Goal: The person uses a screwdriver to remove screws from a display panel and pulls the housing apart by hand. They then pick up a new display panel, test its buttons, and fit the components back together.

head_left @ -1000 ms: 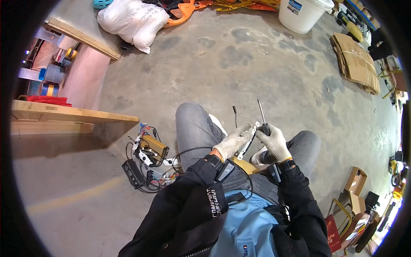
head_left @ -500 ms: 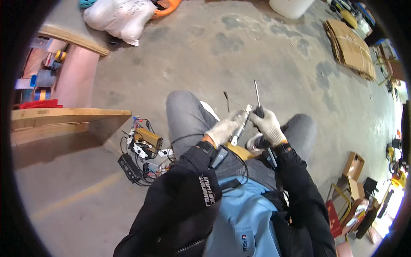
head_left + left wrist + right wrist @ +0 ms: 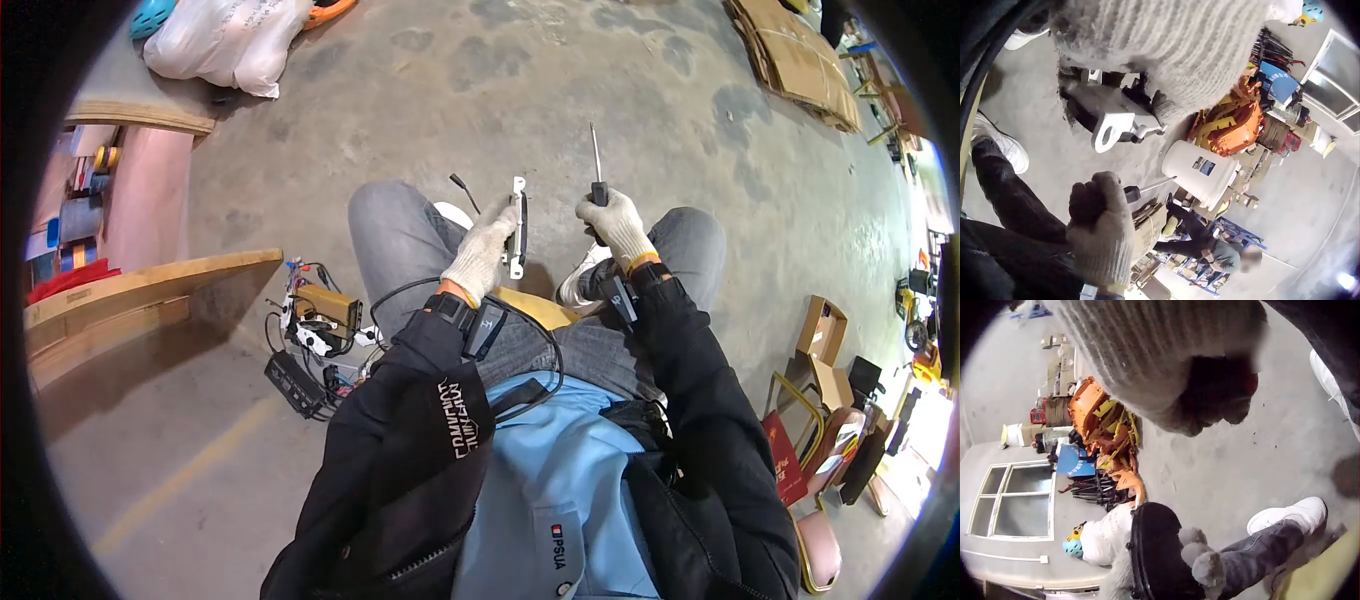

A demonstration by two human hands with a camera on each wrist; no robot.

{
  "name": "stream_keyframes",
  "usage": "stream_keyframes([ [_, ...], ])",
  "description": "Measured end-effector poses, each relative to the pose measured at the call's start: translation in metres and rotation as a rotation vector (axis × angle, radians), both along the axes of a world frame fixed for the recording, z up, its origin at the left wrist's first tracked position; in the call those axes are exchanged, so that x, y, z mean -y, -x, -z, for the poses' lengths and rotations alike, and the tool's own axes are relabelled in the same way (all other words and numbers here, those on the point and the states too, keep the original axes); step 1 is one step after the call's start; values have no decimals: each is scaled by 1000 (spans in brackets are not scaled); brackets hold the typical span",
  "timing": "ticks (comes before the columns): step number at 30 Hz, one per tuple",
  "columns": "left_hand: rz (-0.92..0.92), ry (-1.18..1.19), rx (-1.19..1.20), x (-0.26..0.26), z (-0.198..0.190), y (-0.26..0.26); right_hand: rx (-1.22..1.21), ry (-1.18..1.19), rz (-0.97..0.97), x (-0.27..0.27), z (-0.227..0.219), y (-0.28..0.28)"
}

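Observation:
In the head view the gloved left hand grips a white bracket with a black part, held upright beside the left knee. The same bracket shows under the glove in the left wrist view. The gloved right hand holds a screwdriver by its black handle, shaft pointing away from the body, apart from the bracket. In the right wrist view the right glove has its fingers curled, and the black side of the bracket assembly appears below.
A gold box and a black adapter lie among wires on the floor at the left, by a wooden-edged board. Folded cardboard lies at the far right. A person is in the background.
The hands have moved apart; the bracket has gone left and turned upright, while the screwdriver has stayed in the right hand. The head view has shifted.

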State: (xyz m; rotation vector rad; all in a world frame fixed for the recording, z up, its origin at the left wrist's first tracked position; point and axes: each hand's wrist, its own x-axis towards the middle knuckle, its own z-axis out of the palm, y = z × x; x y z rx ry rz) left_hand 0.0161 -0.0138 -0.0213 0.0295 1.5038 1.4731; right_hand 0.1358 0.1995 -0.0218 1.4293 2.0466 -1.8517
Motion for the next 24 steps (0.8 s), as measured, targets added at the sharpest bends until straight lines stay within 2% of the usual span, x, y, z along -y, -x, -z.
stream_keyframes([
  [2, -7, -16, -7, -1, -6, 0, 22, 0, 20, -8, 16, 4],
  [4, -3, -29, 133, -1, -26, -2, 10, -22, 16, -15, 26, 6],
  [6, -34, -36, 107, -1, -30, -4, 6, -11, 57, -19, 34, 9],
  [12, -69, -60, 76, 1, -28, -5, 3, -100, 35, -28, 45, 15],
  [20, -23, -89, 75, 7, -13, -3, -4, 45, 76, -31, 50, 25],
  [24, -89, -61, 116, 2, -29, -6, -9, 38, 84, -31, 51, 25],
])
